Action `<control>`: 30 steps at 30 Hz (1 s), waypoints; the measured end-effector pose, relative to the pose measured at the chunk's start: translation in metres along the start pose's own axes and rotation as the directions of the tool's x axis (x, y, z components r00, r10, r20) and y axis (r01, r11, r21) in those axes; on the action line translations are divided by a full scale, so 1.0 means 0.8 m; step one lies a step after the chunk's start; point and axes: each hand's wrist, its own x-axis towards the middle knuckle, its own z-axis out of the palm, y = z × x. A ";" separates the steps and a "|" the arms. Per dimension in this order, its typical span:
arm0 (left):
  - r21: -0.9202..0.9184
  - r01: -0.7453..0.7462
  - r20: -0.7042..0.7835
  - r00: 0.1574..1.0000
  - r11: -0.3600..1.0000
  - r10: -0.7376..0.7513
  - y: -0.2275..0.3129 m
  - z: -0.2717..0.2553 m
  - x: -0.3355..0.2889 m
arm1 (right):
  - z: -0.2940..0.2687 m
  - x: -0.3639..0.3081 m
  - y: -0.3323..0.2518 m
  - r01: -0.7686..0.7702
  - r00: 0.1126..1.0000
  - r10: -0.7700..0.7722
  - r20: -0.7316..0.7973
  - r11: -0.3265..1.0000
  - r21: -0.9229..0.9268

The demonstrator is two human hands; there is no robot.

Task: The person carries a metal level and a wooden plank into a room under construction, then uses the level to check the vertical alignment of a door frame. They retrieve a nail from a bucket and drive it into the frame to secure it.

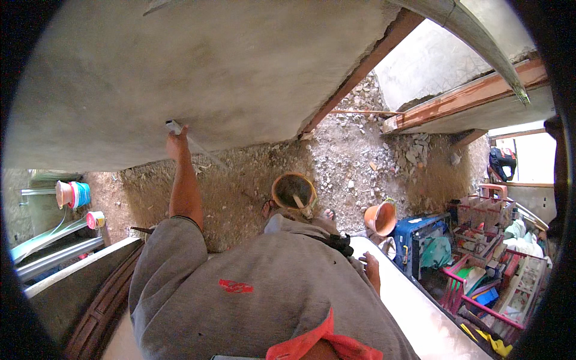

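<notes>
My left arm reaches out to the grey plastered wall (240, 66). The fingers of my left hand (177, 144) are closed round a pale hollow metal bar (174, 126), whose near end sticks out above the fist against the wall; its far part is blurred. My right hand (372, 271) hangs low beside my body, partly hidden by the grey shirt, its visible fingers loosely bent and apart with nothing seen in them. By my feet stands an orange bucket (277, 193) with a wooden-handled tool (297, 201) in it.
A second orange bucket (380, 218) stands to the right, near a blue crate (414, 237) and racks of mixed goods (486, 264). Rubble (366, 162) covers the ground. A wooden frame (366, 66) edges the wall. Stacked pails (75, 195) are at far left; another person (503, 163) is at far right.
</notes>
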 end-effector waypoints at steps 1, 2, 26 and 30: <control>0.011 -0.007 -0.003 1.000 1.000 0.007 0.001 0.001 0.002 | -0.001 -0.004 0.001 -0.017 0.999 0.017 -0.034 1.000 -0.002; 0.008 -0.024 -0.012 1.000 1.000 0.024 0.001 0.004 0.004 | -0.001 -0.007 0.001 -0.010 0.999 0.011 -0.046 1.000 0.009; -0.362 -0.577 0.224 0.708 0.732 0.669 0.200 -0.181 -0.238 | 0.201 -0.056 -0.292 0.867 0.472 -0.712 0.520 0.267 -0.421; -0.353 -0.773 0.149 0.510 0.527 0.847 0.322 -0.223 -0.303 | 0.303 -0.094 -0.438 0.974 0.002 -0.690 0.724 -0.161 -0.157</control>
